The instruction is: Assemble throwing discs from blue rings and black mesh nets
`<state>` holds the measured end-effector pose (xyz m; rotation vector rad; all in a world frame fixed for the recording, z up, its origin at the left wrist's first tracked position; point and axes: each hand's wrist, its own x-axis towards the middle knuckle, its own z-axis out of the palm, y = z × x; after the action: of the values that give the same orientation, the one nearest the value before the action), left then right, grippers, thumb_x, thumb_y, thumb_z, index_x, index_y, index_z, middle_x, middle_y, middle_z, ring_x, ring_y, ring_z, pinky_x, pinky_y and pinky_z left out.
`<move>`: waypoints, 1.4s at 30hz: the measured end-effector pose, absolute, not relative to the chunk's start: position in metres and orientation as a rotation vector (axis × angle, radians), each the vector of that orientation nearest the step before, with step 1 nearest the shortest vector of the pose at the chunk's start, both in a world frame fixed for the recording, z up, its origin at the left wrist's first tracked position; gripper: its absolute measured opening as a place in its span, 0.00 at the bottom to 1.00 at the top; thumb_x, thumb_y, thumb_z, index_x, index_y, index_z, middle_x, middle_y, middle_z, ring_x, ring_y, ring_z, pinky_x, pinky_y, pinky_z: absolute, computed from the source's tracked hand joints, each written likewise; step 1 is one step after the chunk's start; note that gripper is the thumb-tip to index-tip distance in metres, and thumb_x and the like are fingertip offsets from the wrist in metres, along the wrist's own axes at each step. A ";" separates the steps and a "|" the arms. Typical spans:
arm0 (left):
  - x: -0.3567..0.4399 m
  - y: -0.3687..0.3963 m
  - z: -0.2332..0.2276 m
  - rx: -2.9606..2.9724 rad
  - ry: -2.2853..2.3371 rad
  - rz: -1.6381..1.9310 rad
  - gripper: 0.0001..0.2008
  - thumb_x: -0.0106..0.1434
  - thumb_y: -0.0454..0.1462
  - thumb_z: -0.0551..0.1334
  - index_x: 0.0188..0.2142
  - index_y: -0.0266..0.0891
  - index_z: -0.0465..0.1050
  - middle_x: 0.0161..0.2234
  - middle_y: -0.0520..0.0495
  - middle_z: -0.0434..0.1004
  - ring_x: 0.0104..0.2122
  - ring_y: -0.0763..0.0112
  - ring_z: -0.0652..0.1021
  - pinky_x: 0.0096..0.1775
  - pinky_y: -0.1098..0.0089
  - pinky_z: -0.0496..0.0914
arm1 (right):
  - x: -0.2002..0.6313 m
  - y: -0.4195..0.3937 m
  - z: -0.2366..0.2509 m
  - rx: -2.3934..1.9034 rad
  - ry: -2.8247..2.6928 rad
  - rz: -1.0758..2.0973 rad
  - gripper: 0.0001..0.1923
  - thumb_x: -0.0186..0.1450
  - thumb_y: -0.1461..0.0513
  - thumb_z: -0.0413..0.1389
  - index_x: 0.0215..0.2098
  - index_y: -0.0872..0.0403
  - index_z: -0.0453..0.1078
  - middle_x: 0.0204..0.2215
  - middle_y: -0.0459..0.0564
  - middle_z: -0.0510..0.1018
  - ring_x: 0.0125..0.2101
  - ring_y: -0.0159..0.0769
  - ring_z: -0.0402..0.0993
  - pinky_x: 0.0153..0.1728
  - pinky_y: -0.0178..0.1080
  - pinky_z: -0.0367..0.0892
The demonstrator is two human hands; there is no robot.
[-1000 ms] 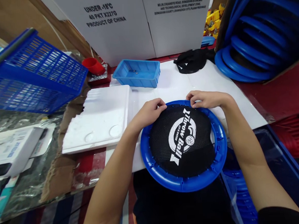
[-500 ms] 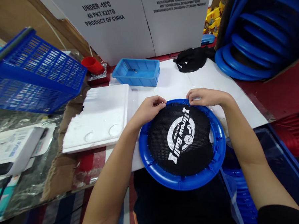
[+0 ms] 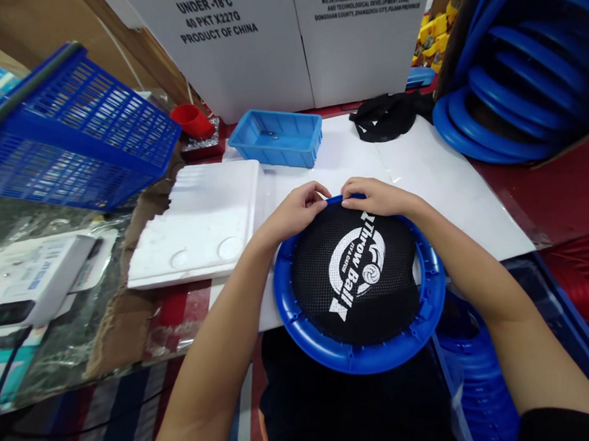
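Observation:
A blue plastic ring (image 3: 364, 363) lies at the table's near edge, partly over my lap. Inside it sits a round black mesh net (image 3: 313, 279) with white "Throw Ball" print, and a gap shows between net and ring on the right. My left hand (image 3: 304, 207) is closed at the far rim, thumb and fingers pinching the ring and the net's edge. Close beside it, my right hand (image 3: 372, 195) has curled fingers over the same rim, pressing the mesh edge there. The fingertips hide how the mesh sits under them.
A light-blue tray (image 3: 275, 146) with a few small metal pieces stands behind a white foam slab (image 3: 200, 219). Black mesh pieces (image 3: 385, 117) lie at the back. Stacked blue rings (image 3: 505, 104) fill a box on the right; a blue basket (image 3: 82, 126) leans at left.
My right hand has slid left along the far rim, closer to my left hand. My left hand stays in about the same place, and the view has shifted slightly.

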<state>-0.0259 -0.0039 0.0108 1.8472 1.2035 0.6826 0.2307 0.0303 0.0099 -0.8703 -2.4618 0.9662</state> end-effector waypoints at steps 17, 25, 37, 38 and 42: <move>-0.024 -0.012 0.017 2.298 1.211 0.686 0.09 0.63 0.31 0.60 0.39 0.39 0.79 0.36 0.47 0.83 0.35 0.64 0.79 0.42 0.63 0.71 | 0.229 0.027 0.005 -0.947 -2.370 0.960 0.09 0.72 0.58 0.57 0.36 0.51 0.75 0.47 0.54 0.81 0.48 0.47 0.78 0.58 0.54 0.70; -0.027 -0.011 0.016 2.441 1.093 0.622 0.12 0.65 0.30 0.58 0.39 0.40 0.81 0.39 0.44 0.85 0.40 0.61 0.81 0.47 0.61 0.73 | 0.232 0.029 0.001 -0.922 -2.372 0.945 0.08 0.73 0.57 0.58 0.36 0.50 0.76 0.47 0.54 0.81 0.49 0.47 0.78 0.58 0.55 0.70; -0.034 -0.013 0.027 2.204 1.349 0.654 0.10 0.67 0.35 0.61 0.43 0.40 0.82 0.43 0.44 0.86 0.39 0.62 0.80 0.47 0.60 0.74 | 0.258 0.024 0.017 -1.116 -2.407 0.763 0.12 0.73 0.56 0.56 0.37 0.51 0.78 0.45 0.56 0.83 0.47 0.48 0.78 0.57 0.52 0.70; -0.032 -0.014 0.027 2.221 1.309 0.601 0.10 0.68 0.37 0.62 0.43 0.40 0.82 0.43 0.44 0.85 0.39 0.61 0.80 0.47 0.59 0.74 | 0.263 0.024 0.019 -1.143 -2.413 0.747 0.12 0.73 0.55 0.56 0.37 0.51 0.79 0.45 0.55 0.82 0.47 0.48 0.78 0.56 0.52 0.71; -0.021 -0.017 0.021 2.302 1.232 0.525 0.13 0.72 0.42 0.61 0.44 0.40 0.83 0.43 0.42 0.83 0.45 0.56 0.80 0.53 0.55 0.73 | 0.283 0.022 0.030 -1.191 -2.467 0.774 0.14 0.73 0.53 0.56 0.40 0.51 0.80 0.45 0.55 0.83 0.47 0.48 0.79 0.54 0.50 0.72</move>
<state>-0.0208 -0.0170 0.0211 2.3015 1.2321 0.5255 0.2827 0.0221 0.0303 -1.1909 -2.4672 0.7739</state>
